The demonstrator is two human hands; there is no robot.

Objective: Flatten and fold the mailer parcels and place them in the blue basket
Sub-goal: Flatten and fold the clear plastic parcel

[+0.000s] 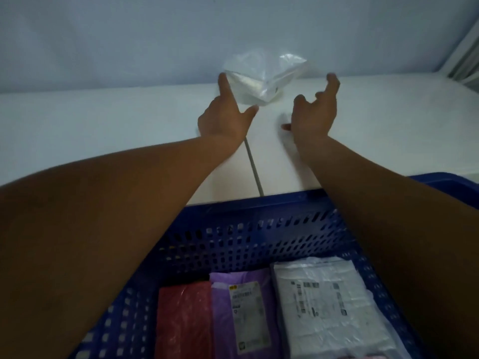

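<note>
A crumpled clear-white mailer parcel (pixel 261 77) stands puffed up at the far side of the white table (pixel 103 130), near the wall. My left hand (pixel 224 117) reaches to its left edge, fingers spread, index finger and thumb touching the plastic without closing on it. My right hand (pixel 315 110) hovers just right of the parcel, fingers apart and curled, holding nothing. Below my arms sits the blue basket (pixel 259 229). Three folded mailers lie in it side by side: a red one (pixel 184 322), a purple one (pixel 243 307) with a label, and a white one (pixel 329 307).
A grey seam (pixel 255 172) runs across the table from the basket toward my left hand. The pale wall (pixel 155 35) rises right behind the parcel. A white slatted fixture (pixel 464 60) stands at the far right corner.
</note>
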